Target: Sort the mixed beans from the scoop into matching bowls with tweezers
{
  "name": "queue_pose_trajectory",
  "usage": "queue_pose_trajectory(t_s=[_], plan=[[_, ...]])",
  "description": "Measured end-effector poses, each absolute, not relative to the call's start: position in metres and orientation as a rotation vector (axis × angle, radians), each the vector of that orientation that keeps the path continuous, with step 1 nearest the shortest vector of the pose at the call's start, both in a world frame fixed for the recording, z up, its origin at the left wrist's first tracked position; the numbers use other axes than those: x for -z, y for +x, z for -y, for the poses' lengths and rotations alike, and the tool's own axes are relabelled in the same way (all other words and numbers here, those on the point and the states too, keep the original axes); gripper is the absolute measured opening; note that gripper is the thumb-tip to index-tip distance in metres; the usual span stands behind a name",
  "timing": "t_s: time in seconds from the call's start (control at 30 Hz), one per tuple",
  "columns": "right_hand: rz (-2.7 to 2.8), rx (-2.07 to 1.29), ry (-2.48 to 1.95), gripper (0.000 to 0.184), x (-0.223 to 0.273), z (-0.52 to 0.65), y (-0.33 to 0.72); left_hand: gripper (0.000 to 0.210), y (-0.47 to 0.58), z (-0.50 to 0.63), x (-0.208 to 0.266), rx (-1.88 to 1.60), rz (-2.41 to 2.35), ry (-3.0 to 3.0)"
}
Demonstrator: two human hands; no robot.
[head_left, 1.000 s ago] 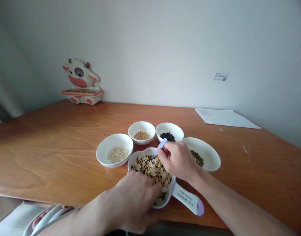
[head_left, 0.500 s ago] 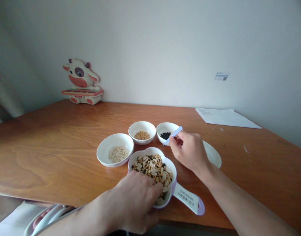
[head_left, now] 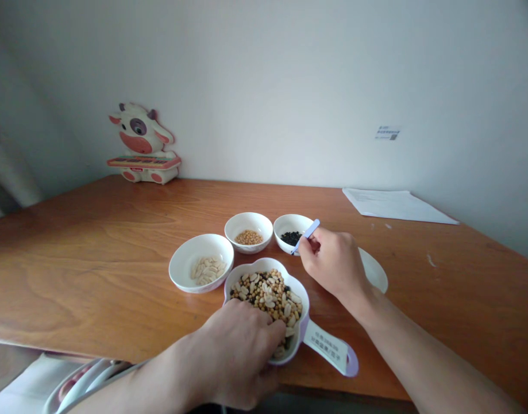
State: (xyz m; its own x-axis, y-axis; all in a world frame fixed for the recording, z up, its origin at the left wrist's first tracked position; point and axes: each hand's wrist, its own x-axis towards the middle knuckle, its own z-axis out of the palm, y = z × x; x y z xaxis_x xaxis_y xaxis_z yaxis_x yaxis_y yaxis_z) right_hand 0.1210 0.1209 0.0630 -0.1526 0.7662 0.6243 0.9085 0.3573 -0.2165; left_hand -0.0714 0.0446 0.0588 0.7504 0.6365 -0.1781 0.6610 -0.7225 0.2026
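My right hand (head_left: 335, 261) is closed in a pinch around blue-purple tweezers (head_left: 308, 234). Their lower tip, with a small dark bit at it, is just in front of the white bowl of black beans (head_left: 284, 246). My left hand (head_left: 240, 351) bends over the near left rim of a flower-shaped white and lilac handled bowl (head_left: 304, 299), gripping it; its fingertips are hidden. Inside that bowl lies a mix (head_left: 268, 293) of peanuts, yellow beans and black beans. The bowl's labelled handle (head_left: 328, 348) points to the lower right.
A white bowl with pale flat seeds (head_left: 177, 270) stands at left, and a bowl of yellow beans (head_left: 229, 227) behind. A white dish (head_left: 376, 273) is partly behind my right hand. Paper sheets (head_left: 397, 204) and a cow keyboard toy (head_left: 143, 144) sit along the wall.
The tweezers and my right hand have shifted slightly right, the tip moving up toward the black bean bowl. My left hand stays on the handled bowl.
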Motion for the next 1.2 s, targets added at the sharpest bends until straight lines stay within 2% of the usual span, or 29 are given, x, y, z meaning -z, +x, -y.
queue_pose_trajectory(t_s=[0.87,1.2], plan=[[1.883,0.221,-1.466,0.027,-0.072,-0.128,0.137,0.015,-0.070,-0.044,-0.061,0.153,-1.028,2.698],[1.736,0.223,-1.497,0.026,-0.091,-0.131,0.162,0.014,-0.071,-0.045,-0.060,0.157,-1.027,2.663]])
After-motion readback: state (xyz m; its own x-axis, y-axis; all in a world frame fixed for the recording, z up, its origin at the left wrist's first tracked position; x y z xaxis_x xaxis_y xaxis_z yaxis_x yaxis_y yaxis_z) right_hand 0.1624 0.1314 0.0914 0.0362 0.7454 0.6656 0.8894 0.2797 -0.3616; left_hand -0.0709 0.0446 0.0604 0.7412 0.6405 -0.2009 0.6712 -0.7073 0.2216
